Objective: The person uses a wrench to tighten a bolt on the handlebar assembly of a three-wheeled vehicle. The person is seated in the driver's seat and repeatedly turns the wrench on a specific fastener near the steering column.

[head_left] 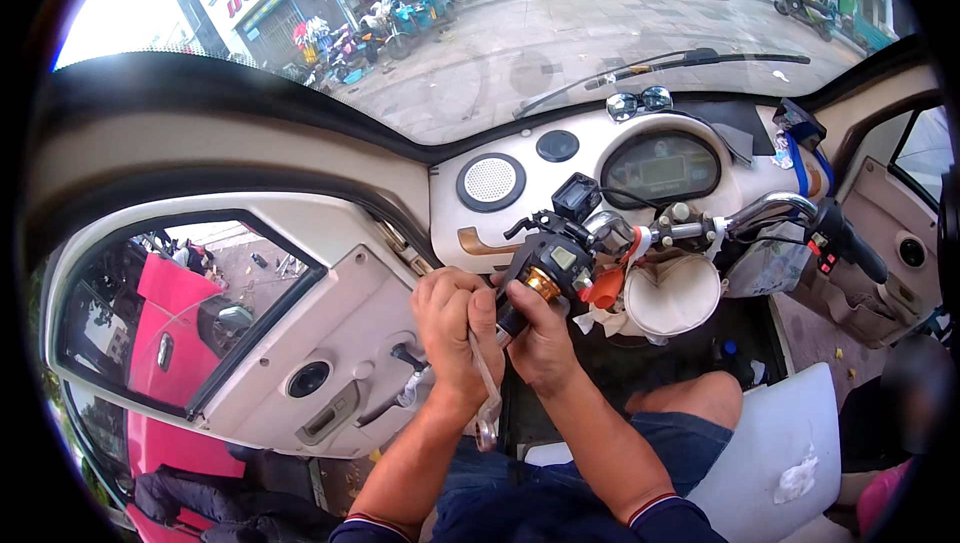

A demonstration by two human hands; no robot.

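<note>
My left hand (452, 328) is closed round a metal wrench (488, 378), its ring end hanging down toward my wrist. Beside it, my right hand (543, 345) wraps the black left grip (512, 319) of a handlebar, thumb on top. Most of the grip is hidden under my two hands, which nearly touch. A gold-coloured collar (543, 284) sits just beyond my right thumb, against the black switch housing (560, 259). The chrome handlebar (690, 229) runs off to the right, ending in another black grip (862, 251).
Ahead is a cream dashboard with an instrument display (662, 171), a round speaker (491, 182) and sunglasses (640, 103). A beige bag (672, 295) hangs below the handlebar. To the left stands a door (345, 343) with a window. A person (905, 403) is at the right edge.
</note>
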